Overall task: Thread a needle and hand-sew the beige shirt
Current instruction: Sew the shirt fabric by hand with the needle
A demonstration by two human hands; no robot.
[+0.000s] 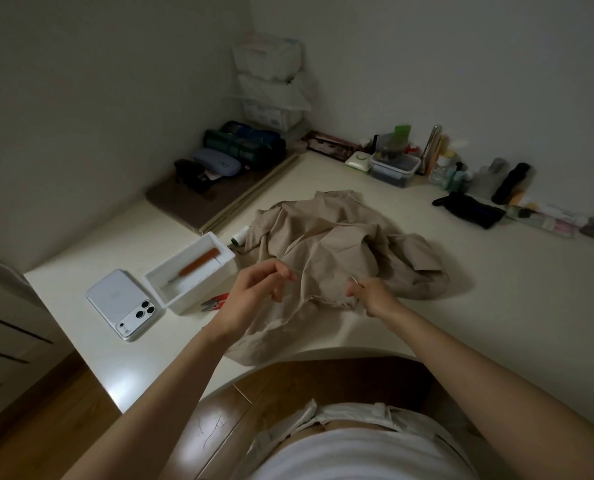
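Observation:
The beige shirt [337, 244] lies crumpled on the white table [496, 289], with one edge hanging over the front. Above its near part my left hand [257, 292] pinches a thin pale thread [297, 270] between thumb and fingers. My right hand [370, 294] pinches a small needle [354, 280], tip pointing up and left toward the thread end. The two hands are a short gap apart. A white thread spool [240, 234] stands at the shirt's left edge.
A white box [198, 271] holding an orange-handled tool [198, 263] sits left of the shirt, red snips [214, 302] beside it, and a white phone [124, 303] further left. Containers, bottles and a black pouch [470, 209] line the back wall.

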